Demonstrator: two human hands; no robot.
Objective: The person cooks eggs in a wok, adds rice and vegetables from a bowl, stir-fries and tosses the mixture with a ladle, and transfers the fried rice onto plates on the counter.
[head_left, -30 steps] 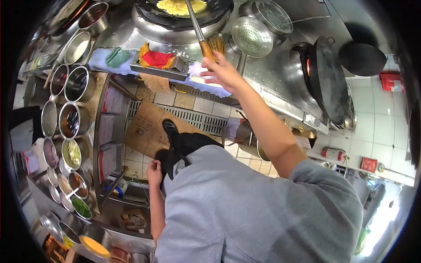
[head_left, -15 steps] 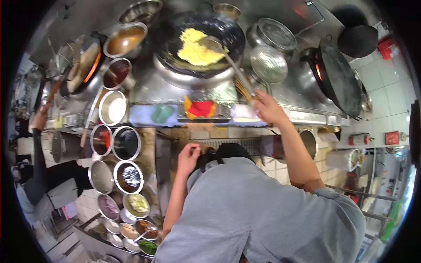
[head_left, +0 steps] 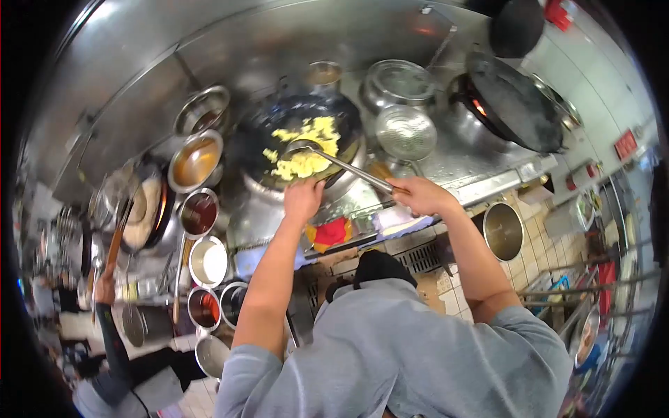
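Scrambled egg (head_left: 306,166) lies in broken yellow pieces in a black wok (head_left: 258,132) on the stove. My right hand (head_left: 426,196) is closed round the end of a long-handled ladle (head_left: 348,167), whose bowl rests among the egg. My left hand (head_left: 304,200) is at the wok's near rim, its fingers closed over the edge; the exact grip is partly hidden. A red and yellow cloth (head_left: 329,233) lies just right of my left forearm.
Left of the wok stand a bowl of orange liquid (head_left: 197,164), a dark red sauce pot (head_left: 199,212) and a white-filled pot (head_left: 208,262). A perforated strainer (head_left: 405,132) sits right. Another wok (head_left: 519,104) tilts beside a flame. A co-worker's hand (head_left: 104,289) holds a wooden handle at far left.
My left hand has come up from near my body to the wok's near rim. The egg has gone from one mass to scattered pieces, and the ladle bowl has moved left. The view has shifted.
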